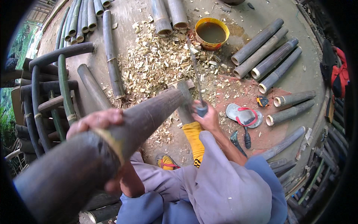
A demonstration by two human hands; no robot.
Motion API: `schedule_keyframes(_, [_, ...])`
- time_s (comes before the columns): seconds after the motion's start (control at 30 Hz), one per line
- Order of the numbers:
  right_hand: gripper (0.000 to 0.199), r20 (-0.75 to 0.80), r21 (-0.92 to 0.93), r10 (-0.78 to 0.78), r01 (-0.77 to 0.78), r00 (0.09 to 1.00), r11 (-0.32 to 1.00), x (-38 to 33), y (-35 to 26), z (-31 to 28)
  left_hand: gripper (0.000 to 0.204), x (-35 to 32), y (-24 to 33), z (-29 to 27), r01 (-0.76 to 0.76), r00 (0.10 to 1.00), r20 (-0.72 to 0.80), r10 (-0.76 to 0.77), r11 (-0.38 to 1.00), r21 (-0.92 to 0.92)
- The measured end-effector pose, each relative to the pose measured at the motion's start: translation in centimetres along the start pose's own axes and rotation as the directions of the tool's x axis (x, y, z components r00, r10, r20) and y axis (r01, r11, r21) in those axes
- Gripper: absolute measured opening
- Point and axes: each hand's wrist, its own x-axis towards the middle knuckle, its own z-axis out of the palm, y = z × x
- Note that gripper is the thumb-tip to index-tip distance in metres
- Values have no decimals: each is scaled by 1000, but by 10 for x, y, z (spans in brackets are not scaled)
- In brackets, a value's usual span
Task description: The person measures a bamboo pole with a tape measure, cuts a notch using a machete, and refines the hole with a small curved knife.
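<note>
Your left hand [97, 123] sits low on the left, fingers curled over the top and thumb tucked underneath, clamped in a full wrap with the wrist bent back toward your lap. Your right forearm, its sleeve pushed up, rises from your knee toward the middle, and your right hand [206, 116] is fisted tight, knuckles up, thumb side pointing away from you.

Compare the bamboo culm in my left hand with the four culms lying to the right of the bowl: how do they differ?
The held culm is gripped by the left hand and raised at a slant, its far end on a wooden block; the four culms lie flat, untouched, side by side. The held culm looks browner, the four greyer. All are cut, hollow bamboo.
</note>
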Motion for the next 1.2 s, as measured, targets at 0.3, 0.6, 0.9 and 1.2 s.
schedule_keyframes(0.3, [43,80,-61,-114,119,990,991,44,-28,22,91,-17,17,12,42,989,-148,-16,984,175])
schedule_keyframes(0.6, [44,112,-129,-150,164,982,978,46,-32,19,25,-3,13,17,103,959,-278,-61,985,138])
schedule_keyframes(0.9, [39,187,-362,-427,466,885,807,76,-63,-49,25,-7,13,32,121,912,-409,-21,968,220])
schedule_keyframes(1.2, [46,712,-672,-50,701,700,238,128,-84,-165,35,-7,9,23,71,967,-254,-14,973,218])
